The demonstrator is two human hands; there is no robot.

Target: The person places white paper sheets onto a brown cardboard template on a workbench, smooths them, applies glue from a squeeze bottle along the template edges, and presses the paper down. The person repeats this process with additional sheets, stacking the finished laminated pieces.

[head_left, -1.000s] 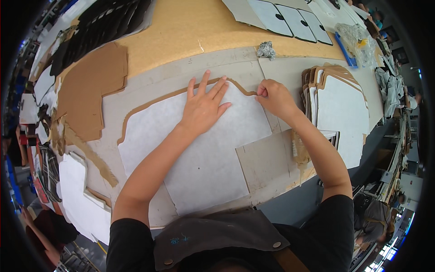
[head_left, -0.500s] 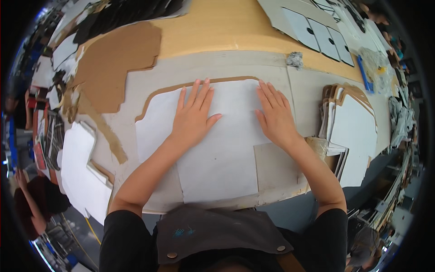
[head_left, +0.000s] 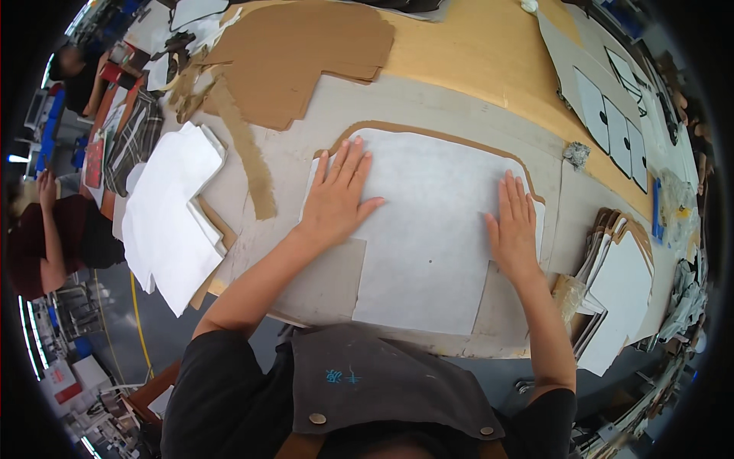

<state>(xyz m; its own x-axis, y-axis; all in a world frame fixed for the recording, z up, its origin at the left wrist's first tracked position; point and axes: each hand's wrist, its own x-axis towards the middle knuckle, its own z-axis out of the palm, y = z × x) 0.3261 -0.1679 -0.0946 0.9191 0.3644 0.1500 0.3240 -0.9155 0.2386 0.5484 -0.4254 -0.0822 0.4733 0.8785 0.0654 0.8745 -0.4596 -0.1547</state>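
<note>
A white sheet (head_left: 420,229) with a small dark dot and a narrower lower part lies flat on the work table in front of me. Along its curved far edge, a brown sheet (head_left: 428,131) of similar outline shows from underneath as a thin border. My left hand (head_left: 338,195) rests palm down near the white sheet's upper left corner, its fingers stretched out and slightly spread. On the right side, my right hand (head_left: 514,229) lies flat near the edge, with fingers extended and thumb apart. Neither hand grips anything.
Stacked white pieces (head_left: 172,206) lie at the left, with a brown strip (head_left: 245,145) beside them. Brown sheets (head_left: 306,46) sit at the far left. Another stack (head_left: 623,283) of white and brown pieces stands right. A grey scrap (head_left: 576,155) lies beyond my right hand.
The view has turned, so the table's things sit farther right in it. My left hand is now nearer the sheet's left corner, and my right hand has slid nearer along the right edge.
</note>
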